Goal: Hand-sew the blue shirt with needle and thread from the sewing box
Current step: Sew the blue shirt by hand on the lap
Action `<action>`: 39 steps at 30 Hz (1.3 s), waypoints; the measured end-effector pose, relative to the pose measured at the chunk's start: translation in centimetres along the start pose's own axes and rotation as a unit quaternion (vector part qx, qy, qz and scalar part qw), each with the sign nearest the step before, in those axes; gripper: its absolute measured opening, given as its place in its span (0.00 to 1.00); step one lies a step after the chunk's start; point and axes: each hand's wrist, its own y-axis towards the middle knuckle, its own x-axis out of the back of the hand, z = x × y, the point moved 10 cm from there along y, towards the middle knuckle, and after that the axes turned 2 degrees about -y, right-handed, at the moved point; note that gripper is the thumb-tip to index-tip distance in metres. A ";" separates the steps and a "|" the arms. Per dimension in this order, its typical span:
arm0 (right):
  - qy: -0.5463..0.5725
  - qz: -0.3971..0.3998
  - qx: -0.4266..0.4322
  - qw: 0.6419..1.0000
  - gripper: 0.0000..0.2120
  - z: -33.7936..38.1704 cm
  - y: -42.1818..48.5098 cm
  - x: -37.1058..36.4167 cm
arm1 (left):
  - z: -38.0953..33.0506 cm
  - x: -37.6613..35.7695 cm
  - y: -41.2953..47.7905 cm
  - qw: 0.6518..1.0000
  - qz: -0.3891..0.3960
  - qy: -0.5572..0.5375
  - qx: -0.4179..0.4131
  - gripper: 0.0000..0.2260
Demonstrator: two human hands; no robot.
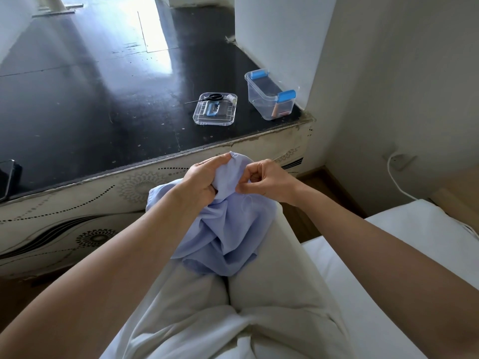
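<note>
The light blue shirt (225,226) lies bunched on my lap over pale trousers. My left hand (204,180) grips a raised fold of it, thumb on top. My right hand (261,180) is right beside that fold, with thumb and fingertips pinched together against the cloth. The needle is too small to make out; a thin thread loop shows faintly on the fabric under that hand. The clear sewing box (269,95) with blue latches stands open on the black table. Its clear lid (215,109) lies to its left, with black scissors (208,97) and a white thread spool (231,99) resting on it.
The black table (103,99) has a patterned white front edge close to my knees. A phone (7,177) lies at its left edge. To the right are a white cushion (404,229), a white cable (396,180) and a wall.
</note>
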 end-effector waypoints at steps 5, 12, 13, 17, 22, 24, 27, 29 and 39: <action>-0.050 0.062 -0.150 0.986 0.11 -3.4 -1.1 -0.2 | 0.2 1.2 0.1 0.999 -0.028 -0.026 0.023 0.17; 0.033 -0.199 -0.044 0.979 0.03 -1.2 -1.1 4.7 | 0.4 0.8 -0.1 0.998 -0.039 -0.034 0.029 0.13; 0.036 -0.206 -0.019 0.978 0.04 -0.5 -1.0 4.7 | 0.4 0.8 -0.1 0.998 -0.037 -0.034 0.032 0.15; -0.008 -0.222 0.024 0.975 0.08 0.7 -0.4 4.3 | 0.7 0.6 -0.2 0.998 -0.022 -0.031 0.047 0.21; -0.024 -0.239 0.037 0.970 0.10 0.8 0.0 3.8 | 0.7 0.3 -0.4 0.999 0.007 -0.019 0.044 0.34; -0.021 -0.241 0.041 0.969 0.09 0.9 0.0 3.6 | 0.6 0.3 -0.4 0.999 0.015 -0.012 0.042 0.35; -0.035 -0.252 0.044 0.966 0.06 1.1 0.2 3.7 | 0.4 0.1 -0.8 0.999 0.021 -0.005 0.041 0.30; -0.039 -0.254 0.041 0.965 0.05 0.9 0.4 3.7 | 0.5 0.2 -0.8 0.999 0.021 0.003 0.043 0.27; 0.020 -0.164 0.039 0.986 0.05 0.4 0.3 2.4 | 0.4 1.0 -1.1 0.999 -0.033 -0.008 0.019 0.17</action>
